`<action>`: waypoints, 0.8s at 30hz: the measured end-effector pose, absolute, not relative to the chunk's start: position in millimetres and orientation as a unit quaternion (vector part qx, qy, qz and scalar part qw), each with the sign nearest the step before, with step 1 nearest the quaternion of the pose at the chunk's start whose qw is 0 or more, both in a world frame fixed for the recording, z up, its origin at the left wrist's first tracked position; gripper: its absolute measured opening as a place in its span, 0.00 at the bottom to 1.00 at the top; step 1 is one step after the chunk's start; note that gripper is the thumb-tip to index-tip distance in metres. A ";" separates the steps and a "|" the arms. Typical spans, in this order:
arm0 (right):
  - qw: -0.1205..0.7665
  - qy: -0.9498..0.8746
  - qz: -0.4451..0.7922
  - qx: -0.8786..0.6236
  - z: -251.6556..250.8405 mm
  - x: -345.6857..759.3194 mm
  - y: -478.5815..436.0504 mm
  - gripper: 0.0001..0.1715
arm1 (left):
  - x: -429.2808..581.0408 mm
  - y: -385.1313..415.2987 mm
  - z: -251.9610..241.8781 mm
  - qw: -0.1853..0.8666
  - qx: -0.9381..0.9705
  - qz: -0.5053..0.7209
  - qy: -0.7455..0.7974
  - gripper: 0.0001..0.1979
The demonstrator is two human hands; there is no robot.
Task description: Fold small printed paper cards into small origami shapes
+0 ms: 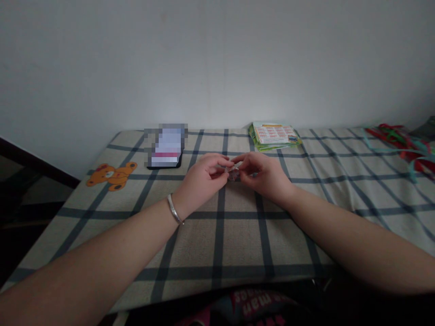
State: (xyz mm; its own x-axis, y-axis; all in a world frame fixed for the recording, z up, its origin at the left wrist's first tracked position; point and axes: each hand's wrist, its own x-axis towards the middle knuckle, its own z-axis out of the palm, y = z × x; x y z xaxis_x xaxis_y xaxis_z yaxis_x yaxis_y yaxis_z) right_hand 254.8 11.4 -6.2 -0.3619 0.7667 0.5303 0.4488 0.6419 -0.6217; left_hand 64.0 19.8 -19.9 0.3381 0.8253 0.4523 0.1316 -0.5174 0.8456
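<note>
Over the middle of the table, both hands meet at a small, crinkled, see-through piece [233,173] that looks like clear plastic film. My left hand [208,174], with a silver bangle [174,209] at its wrist, pinches the piece's left side between thumb and fingers. From the right, my right hand [261,174] pinches the other side with thumb and forefinger. The fingers hide most of the piece, and what it is exactly cannot be made out.
A checked cloth [204,244] covers the table. Behind my left hand lies a lit phone [166,147], with an orange bear cutout [112,175] farther left. A stack of printed green cards [275,135] lies near the wall. Red and green ribbons [401,138] are heaped at the right.
</note>
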 end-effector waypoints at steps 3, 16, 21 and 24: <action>0.420 -0.806 0.173 -0.380 -6.3 254.3 10.3 0.03 | 63.6 20.8 -21.6 0.363 0.728 0.482 0.325 0.06; 0.417 -0.735 0.370 -0.386 -11.4 253.6 10.8 0.10 | 60.6 19.6 -14.8 0.438 0.699 0.436 0.360 0.10; 0.463 -0.729 0.376 -0.336 -11.6 252.0 12.4 0.05 | 60.5 19.6 -15.1 0.450 0.688 0.448 0.351 0.08; 0.468 -0.730 0.372 -0.333 -11.9 252.4 13.3 0.04 | 59.8 20.9 -15.2 0.449 0.690 0.452 0.345 0.07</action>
